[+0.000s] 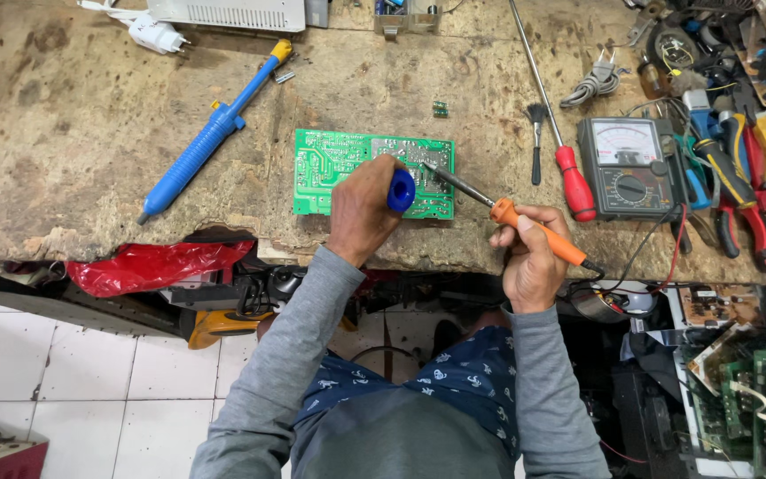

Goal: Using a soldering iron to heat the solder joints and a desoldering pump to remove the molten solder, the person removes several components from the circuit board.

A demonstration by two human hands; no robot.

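Green and set flat near the front edge of the worn wooden counter [64, 133], a circuit board [334, 164] lies with its solder side up. The left hand [361, 208] rests on the board's near edge, clenched around a blue desoldering pump [401, 190] whose rounded end shows beside the thumb. The right hand [529, 262] grips the orange handle of a soldering iron [511, 217], held like a pen; its dark metal tip reaches left onto the board's right part, close to the blue tool. A black cord runs from the iron's handle down over the counter edge.

Far left of the board lies a second, longer blue desoldering pump [210, 133] with a yellow tip, set at a slant. Right of the board are a small brush [536, 142], a long screwdriver with a red handle [574, 182] and an analogue multimeter [627, 168]. Further right sits a heap of pliers [742, 177] with red, yellow and blue grips. A red plastic bag [148, 264] hangs under the counter's near left edge. Grey sleeves cover both forearms.
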